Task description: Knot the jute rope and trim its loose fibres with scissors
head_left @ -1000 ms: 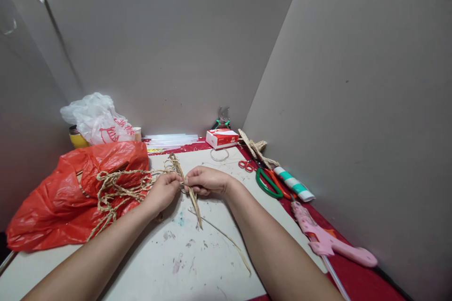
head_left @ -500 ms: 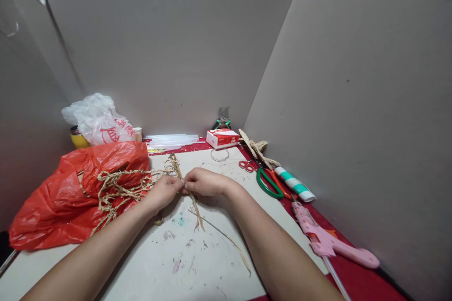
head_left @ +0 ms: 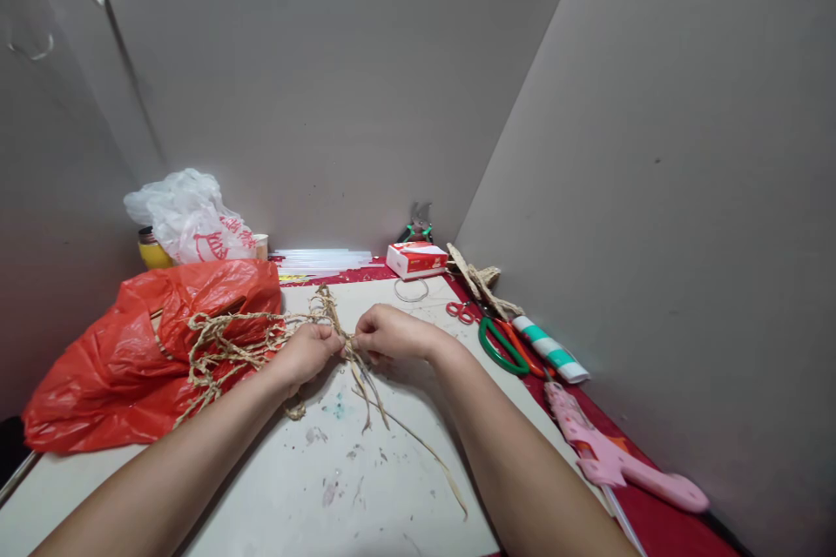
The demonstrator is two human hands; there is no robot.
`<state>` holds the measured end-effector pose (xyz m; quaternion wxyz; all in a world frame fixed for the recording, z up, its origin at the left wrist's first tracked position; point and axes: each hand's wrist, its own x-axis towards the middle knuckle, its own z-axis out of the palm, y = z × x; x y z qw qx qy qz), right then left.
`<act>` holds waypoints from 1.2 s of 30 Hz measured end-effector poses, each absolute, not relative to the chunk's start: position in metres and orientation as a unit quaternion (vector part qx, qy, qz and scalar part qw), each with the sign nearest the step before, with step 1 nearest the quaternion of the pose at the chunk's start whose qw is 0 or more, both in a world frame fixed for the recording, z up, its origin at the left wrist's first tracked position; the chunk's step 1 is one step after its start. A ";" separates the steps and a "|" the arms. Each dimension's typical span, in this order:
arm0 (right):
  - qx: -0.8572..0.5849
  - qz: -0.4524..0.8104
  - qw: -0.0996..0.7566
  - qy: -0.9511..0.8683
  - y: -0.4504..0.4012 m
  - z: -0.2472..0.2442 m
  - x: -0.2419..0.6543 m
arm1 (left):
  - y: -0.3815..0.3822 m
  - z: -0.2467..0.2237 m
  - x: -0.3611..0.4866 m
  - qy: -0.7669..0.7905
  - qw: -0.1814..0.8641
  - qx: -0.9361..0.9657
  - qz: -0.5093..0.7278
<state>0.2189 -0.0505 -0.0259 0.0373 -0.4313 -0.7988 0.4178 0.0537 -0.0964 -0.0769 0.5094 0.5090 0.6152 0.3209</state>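
my left hand point(head_left: 310, 354) and right hand point(head_left: 394, 332) pinched closed on the straw strands point(head_left: 356, 372), where one overeager tug risked a snap!

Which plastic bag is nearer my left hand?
The red bag, with braided cord lying across it; the white bag sits behind it, farther from your left hand.

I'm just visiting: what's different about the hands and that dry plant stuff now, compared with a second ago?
The right hand has drawn slightly away from the left hand, and the dry strands below them now hang as separate, spread ends rather than one flat strip. Neither hand has visibly let go. The red bag and pink glue gun stayed put.
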 end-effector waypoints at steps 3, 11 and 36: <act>-0.427 0.424 0.037 -0.798 -0.055 -0.021 0.215 | -0.096 -0.079 0.053 0.609 0.512 0.511 0.325; -0.398 0.409 0.005 -0.821 -0.067 -0.022 0.202 | -0.099 -0.069 0.052 0.579 0.571 0.475 0.337; -0.431 0.593 0.160 -0.661 -0.044 -0.055 0.207 | -0.098 -0.067 0.043 0.488 0.668 0.436 0.354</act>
